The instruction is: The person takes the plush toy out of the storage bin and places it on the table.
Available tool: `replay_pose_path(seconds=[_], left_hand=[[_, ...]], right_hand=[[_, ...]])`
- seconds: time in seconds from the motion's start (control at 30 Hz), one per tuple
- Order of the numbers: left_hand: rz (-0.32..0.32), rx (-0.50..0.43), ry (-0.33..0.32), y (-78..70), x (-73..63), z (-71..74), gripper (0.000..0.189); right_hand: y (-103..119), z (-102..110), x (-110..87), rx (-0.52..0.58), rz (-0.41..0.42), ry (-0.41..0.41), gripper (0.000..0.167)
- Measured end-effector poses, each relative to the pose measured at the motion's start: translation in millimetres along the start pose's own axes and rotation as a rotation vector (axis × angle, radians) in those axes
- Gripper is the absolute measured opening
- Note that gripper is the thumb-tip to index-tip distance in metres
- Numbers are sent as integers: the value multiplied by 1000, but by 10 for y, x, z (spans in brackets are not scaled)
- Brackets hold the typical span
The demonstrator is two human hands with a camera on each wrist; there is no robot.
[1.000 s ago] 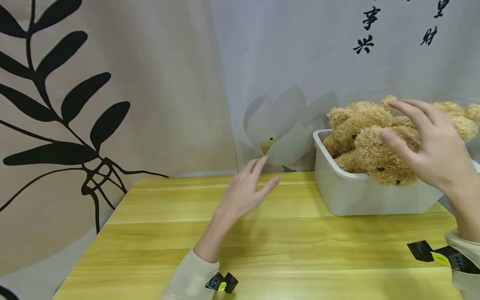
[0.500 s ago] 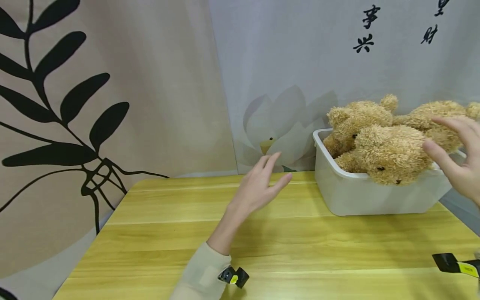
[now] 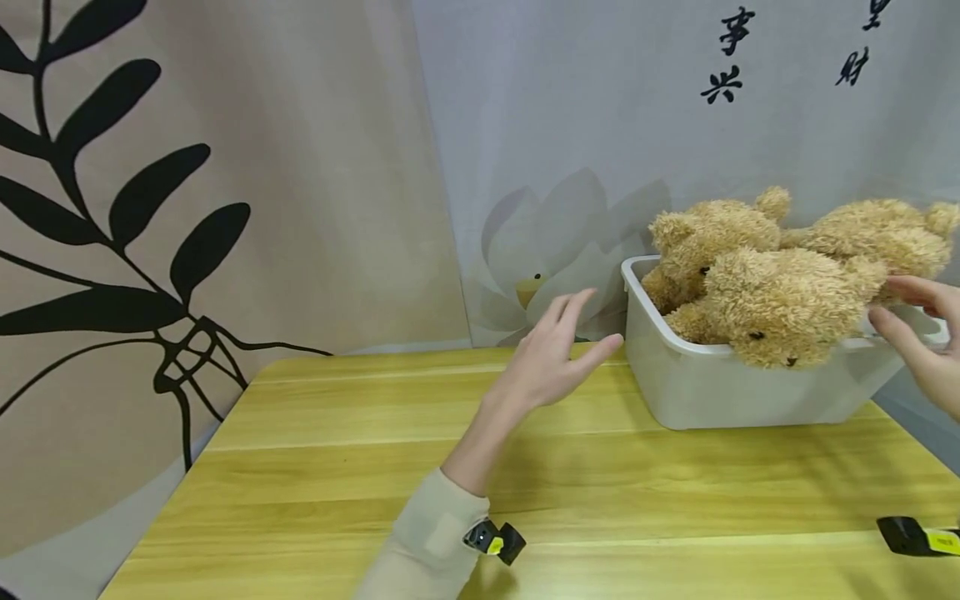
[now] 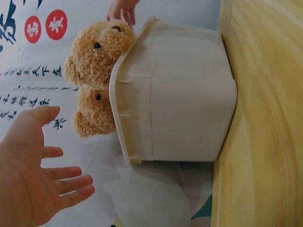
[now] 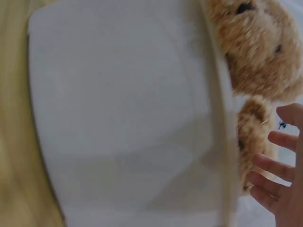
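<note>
A white plastic bin (image 3: 750,393) on the table holds 3 curly tan teddy bears. The front bear (image 3: 787,296) hangs its face over the near rim; another bear (image 3: 716,237) leans at the back left, and a third bear (image 3: 877,229) lies at the back right. My left hand (image 3: 551,358) hovers with spread fingers left of the bin, holding nothing. At the bin's right end is my right hand (image 3: 926,337), partly cut off by the frame, its fingertips close by the bears. In the right wrist view those fingers (image 5: 272,165) are parted and loosely bent, with nothing gripped.
The yellow wood-grain table (image 3: 360,483) spreads left and in front of the bin. Behind it hangs a pale curtain (image 3: 337,167) printed with black leaves, a lotus and characters. The table's right edge runs just past the bin.
My left hand has moved right, toward the bin. My right hand has gone from over the bears to the bin's right end and lowered. The bears and bin stay in place.
</note>
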State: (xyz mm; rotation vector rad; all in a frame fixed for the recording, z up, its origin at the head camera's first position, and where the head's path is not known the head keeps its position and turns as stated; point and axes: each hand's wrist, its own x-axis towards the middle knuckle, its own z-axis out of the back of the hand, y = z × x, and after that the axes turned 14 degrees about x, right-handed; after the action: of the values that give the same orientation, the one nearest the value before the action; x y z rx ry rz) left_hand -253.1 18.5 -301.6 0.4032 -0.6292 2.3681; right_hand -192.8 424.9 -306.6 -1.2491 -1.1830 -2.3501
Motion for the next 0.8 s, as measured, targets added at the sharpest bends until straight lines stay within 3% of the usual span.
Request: replay_pose_path(seconds=[0.2,0.33,0.43,0.67,0.8], left_hand=[[-21,-58,6,-98,77,-44,70],[-43,-72,9,-172,129,-62,69],[-51,-83,18,-224,169,-69,70],[-78,-117,44,-352,267,-85,73],[-85,-125,61,-417,313,-92,75]], right_hand=[[-216,64,-100,-31,-68,101,42],[-297,95,-150,-29,-92,121,22],[-332,108,-170,-1,-105,133,36],[-414,89,-206,88,-42,136,45],[-419,58,-239,78,-64,107,49]])
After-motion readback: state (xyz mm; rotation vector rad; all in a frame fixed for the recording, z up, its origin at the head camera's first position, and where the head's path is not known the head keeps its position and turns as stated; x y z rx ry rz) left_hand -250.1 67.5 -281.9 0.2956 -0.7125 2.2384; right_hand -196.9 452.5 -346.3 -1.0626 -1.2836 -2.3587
